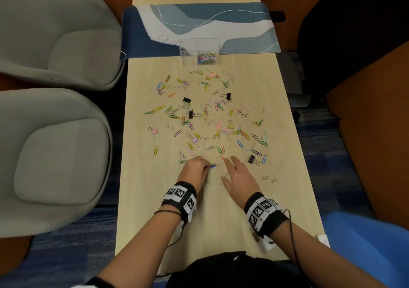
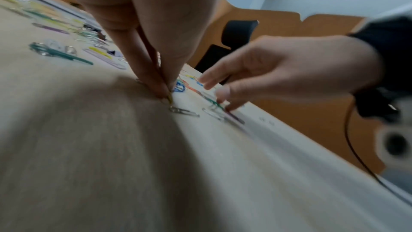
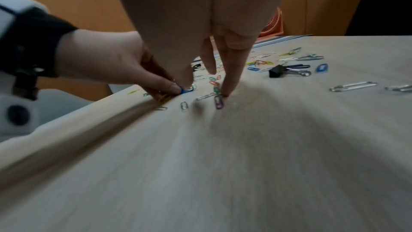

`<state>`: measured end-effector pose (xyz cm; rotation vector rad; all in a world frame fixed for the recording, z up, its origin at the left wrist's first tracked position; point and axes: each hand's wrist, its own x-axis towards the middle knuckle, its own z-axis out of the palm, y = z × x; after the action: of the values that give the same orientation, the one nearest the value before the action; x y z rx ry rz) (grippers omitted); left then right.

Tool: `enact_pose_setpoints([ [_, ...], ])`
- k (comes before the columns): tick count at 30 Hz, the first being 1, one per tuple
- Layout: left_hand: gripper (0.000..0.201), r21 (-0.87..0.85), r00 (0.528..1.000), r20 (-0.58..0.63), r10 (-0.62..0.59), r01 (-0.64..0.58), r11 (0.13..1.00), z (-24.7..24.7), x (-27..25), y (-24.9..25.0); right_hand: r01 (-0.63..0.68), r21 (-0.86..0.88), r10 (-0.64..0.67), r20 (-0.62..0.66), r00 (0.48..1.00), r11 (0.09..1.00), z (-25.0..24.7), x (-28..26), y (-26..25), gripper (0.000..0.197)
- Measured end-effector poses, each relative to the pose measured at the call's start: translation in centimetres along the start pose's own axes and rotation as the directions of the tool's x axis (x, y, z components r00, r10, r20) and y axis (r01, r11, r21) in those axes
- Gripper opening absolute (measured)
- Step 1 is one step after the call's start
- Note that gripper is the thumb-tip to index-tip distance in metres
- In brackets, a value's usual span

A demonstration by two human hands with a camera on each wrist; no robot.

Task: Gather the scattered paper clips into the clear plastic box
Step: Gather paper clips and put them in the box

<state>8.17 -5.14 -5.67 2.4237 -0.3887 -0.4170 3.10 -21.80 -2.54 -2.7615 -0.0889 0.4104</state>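
Note:
Many coloured and silver paper clips (image 1: 205, 115) lie scattered over the pale wooden table (image 1: 287, 199). The clear plastic box (image 1: 200, 52) stands at the far end of the spread, with a small heap of clips in its right half. My left hand (image 1: 207, 167) is down on the table at the near edge of the scatter and pinches a blue paper clip (image 3: 185, 90); a yellow clip (image 3: 163, 98) lies under its fingers. My right hand (image 1: 230, 168) is beside it with straight, spread fingers. One fingertip (image 3: 225, 93) touches the table next to a purple clip (image 3: 219, 102).
Black binder clips (image 1: 252, 159) and a few coloured ones lie among the paper clips. A blue patterned mat (image 1: 199, 26) lies behind the box. Two grey armchairs (image 1: 55, 144) stand close along the table's left edge. Two silver clips (image 1: 269, 179) lie right of my hands.

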Motion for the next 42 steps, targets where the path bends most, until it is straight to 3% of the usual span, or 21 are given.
enact_pose_setpoints([
  [2,0.01,-0.071,0.999,-0.02,-0.026,0.024,0.997,-0.4,-0.1,-0.5,0.028,-0.1,-0.021,0.071,0.997,0.995,0.8,-0.8,-0.8,0.073],
  [6,0.009,-0.143,0.996,-0.061,-0.062,0.052,0.988,-1.4,-0.7,-2.0,0.089,-0.346,-0.02,0.198,0.98,0.934,2.2,-1.3,-1.5,0.061],
  [9,0.008,-0.181,0.992,-0.103,-0.066,0.046,0.982,-2.0,-1.8,-2.9,0.118,-0.328,-0.07,0.154,0.986,0.937,2.3,-0.9,-0.9,0.056],
  [12,0.008,-0.223,0.988,-0.126,-0.085,0.055,0.973,-2.2,-2.6,-3.3,0.19,-0.272,-0.133,0.214,0.968,0.943,0.7,-0.4,-1.0,0.05],
  [17,0.008,-0.266,0.984,-0.136,-0.115,0.076,0.961,-1.8,-3.3,-3.3,0.293,-0.328,-0.206,0.276,0.939,0.898,-0.6,1.3,-0.4,0.032],
  [24,0.007,-0.36,0.967,-0.182,-0.18,0.105,0.927,-2.5,-2.9,-2.6,0.363,-0.458,-0.153,0.433,0.888,0.811,-2.8,4.4,-3.3,0.023],
  [27,0.006,-0.411,0.956,-0.202,-0.212,0.114,0.904,-3.7,-1.9,-2.4,0.272,-0.442,-0.075,0.414,0.907,0.855,-3.5,6.1,-3.5,0.019],
  [29,0.007,-0.434,0.947,-0.217,-0.238,0.125,0.892,-4.9,-0.8,-2.2,0.13,-0.363,0.006,0.349,0.937,0.923,-4.0,7.7,-2.6,0.008],
  [32,0.008,-0.44,0.93,-0.261,-0.259,0.125,0.889,-7.2,1.6,-2.3,-0.15,-0.036,0.154,0.293,0.944,0.988,-5.0,9.8,0.1,0.012],
  [34,0.009,-0.455,0.92,-0.285,-0.268,0.116,0.883,-8.9,3.4,-2.3,-0.33,0.307,0.254,0.263,0.931,0.893,-5.9,10.2,2.0,0.007],
  [35,0.01,-0.474,0.915,-0.294,-0.275,0.11,0.873,-9.7,4.4,-2.2,-0.387,0.468,0.296,0.259,0.919,0.794,-6.5,10.4,2.7,0.007],
  [37,0.011,-0.51,0.906,-0.319,-0.277,0.082,0.856,-11.4,6.4,-1.9,-0.437,0.748,0.344,0.291,0.893,0.501,-8.0,11.1,3.6,0.009],
  [39,0.013,-0.517,0.902,-0.348,-0.256,0.043,0.855,-13.1,8.7,-1.3,-0.399,0.889,0.331,0.315,0.889,0.224,-9.9,12.4,3.7,0.007],
  [42,0.011,-0.531,0.885,-0.406,-0.228,-0.026,0.847,-15.6,13.0,-0.3,-0.294,0.955,0.302,0.269,0.915,0.04,-13.6,15.3,3.2,0.005],
])
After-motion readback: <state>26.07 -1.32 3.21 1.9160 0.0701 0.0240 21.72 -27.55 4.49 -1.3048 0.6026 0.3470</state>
